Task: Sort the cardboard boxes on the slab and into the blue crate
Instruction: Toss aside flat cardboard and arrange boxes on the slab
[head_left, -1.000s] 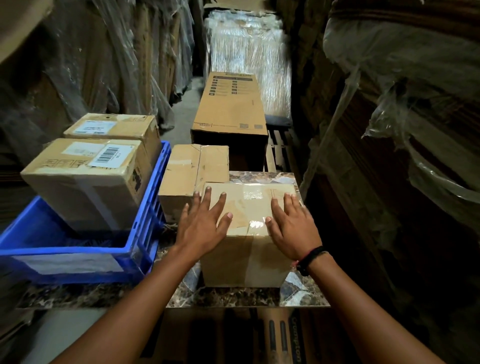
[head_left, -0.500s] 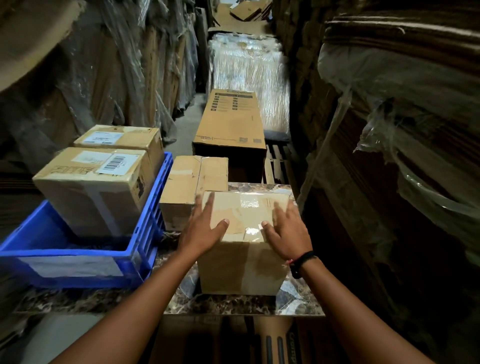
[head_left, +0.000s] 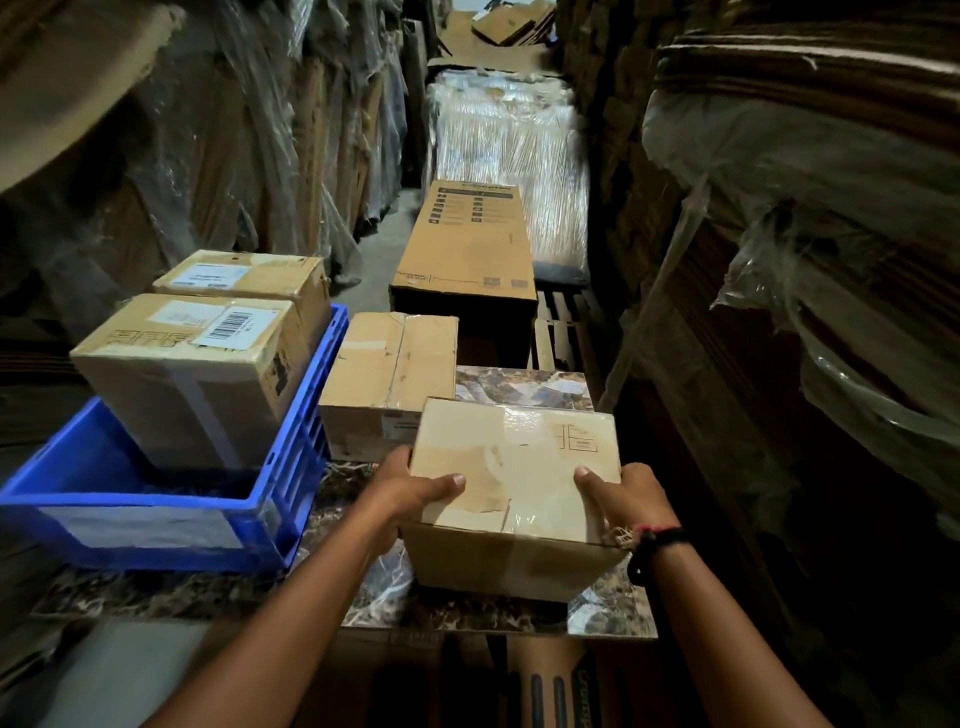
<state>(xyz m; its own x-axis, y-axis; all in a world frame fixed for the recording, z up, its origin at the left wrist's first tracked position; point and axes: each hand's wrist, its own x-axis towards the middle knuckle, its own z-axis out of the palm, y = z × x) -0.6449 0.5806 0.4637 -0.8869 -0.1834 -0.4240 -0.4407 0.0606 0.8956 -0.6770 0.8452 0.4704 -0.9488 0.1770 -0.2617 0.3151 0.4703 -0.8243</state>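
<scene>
Left hand (head_left: 410, 493): I see it gripping the left side of the taped box (head_left: 514, 467), thumb laid over the top, fingers hidden round the side.
Right hand (head_left: 628, 499): the same grip on the right side, thumb on top; a dark wristband (head_left: 660, 540) at the wrist.
Taped box: over the near right part of the marble slab (head_left: 519, 384), between the two hands (I cannot tell whether its base touches the slab).
Second box (head_left: 389, 364): on the slab, far left of the held one, just beside the crate wall.
Blue crate (head_left: 306, 415): at the left, holding the barcode box (head_left: 197, 374) near and the far labelled box (head_left: 249, 275) behind it.
Long carton (head_left: 467, 239): beyond the slab, lying flat.
</scene>
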